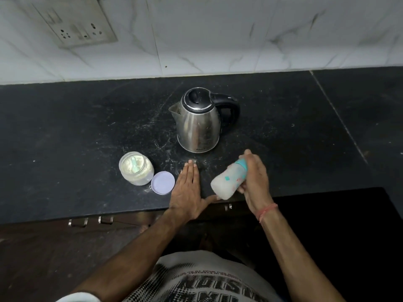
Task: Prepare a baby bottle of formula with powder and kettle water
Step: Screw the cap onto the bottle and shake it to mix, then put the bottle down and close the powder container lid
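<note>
Bottle (227, 180) tilted in the gripping right hand (255, 182), left hand (187, 190) flat on counter (65, 138) near kettle (197, 123), open jar (136, 167).

Bottle (229, 179) motion-blurred, its teat hidden behind right hand (255, 177), kettle (197, 123) label illegible

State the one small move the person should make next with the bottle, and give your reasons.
Probably stand the bottle upright on the counter. The right hand holds it tilted, teal collar on and milky inside, so it looks mixed; the left hand lies flat, leaving the powder jar open, its lid beside it.
</note>
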Motion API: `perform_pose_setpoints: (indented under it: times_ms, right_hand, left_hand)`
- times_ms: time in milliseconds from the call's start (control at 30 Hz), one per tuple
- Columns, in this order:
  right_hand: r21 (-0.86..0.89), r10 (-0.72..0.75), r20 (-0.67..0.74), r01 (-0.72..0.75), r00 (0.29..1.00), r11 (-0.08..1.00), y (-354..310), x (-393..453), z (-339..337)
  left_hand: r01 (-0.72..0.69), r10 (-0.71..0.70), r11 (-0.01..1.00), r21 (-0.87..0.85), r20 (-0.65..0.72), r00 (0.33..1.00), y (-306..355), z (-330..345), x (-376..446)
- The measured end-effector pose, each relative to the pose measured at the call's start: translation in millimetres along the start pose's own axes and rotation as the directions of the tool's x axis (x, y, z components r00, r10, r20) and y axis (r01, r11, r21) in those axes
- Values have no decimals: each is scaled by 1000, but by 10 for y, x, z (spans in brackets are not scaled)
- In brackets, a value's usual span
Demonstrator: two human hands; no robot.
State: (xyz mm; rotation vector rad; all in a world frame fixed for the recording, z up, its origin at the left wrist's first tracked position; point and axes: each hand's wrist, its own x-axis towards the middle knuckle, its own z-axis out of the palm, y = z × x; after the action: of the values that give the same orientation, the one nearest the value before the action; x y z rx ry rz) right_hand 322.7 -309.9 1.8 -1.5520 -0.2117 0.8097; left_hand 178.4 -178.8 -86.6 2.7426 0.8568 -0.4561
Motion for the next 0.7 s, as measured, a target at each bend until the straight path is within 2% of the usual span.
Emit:
perform_pose_setpoints:
  times_ms: [100,200,300,400,467,567,700]
  right_hand:
    - [-117,5,163,14,987,993,93,-85,-1]
    - [-50,6,41,-4,999,999,167,-128,-38]
    - [-164,35,189,-3,981,986,207,-167,-58]
    - [-103,-5,63,11,998,995,116,-95,-129]
    - [-154,-32,58,40,998,987,11,-15,-148]
    - [-260,-83,82,102,993,960,-45,64,-145]
    - [-422,-243,104,264,964,867,-22,164,-89]
  left_hand:
    - [5,-5,1000,-1,7,1000,24,-13,-11]
    - [11,-11,1000,-5,25,1000,20,-51,13]
    - [21,-19,999,-44,30,999,31,-86,-45]
    - [42,-40,998,-53,36,999,41,-106,-53]
    - [70,-68,987,-142,23,997,57,-166,-63]
    - [88,-115,958,-274,-82,990,97,-210,-26]
    - [84,-201,923,-375,-285,937,109,-347,-87]
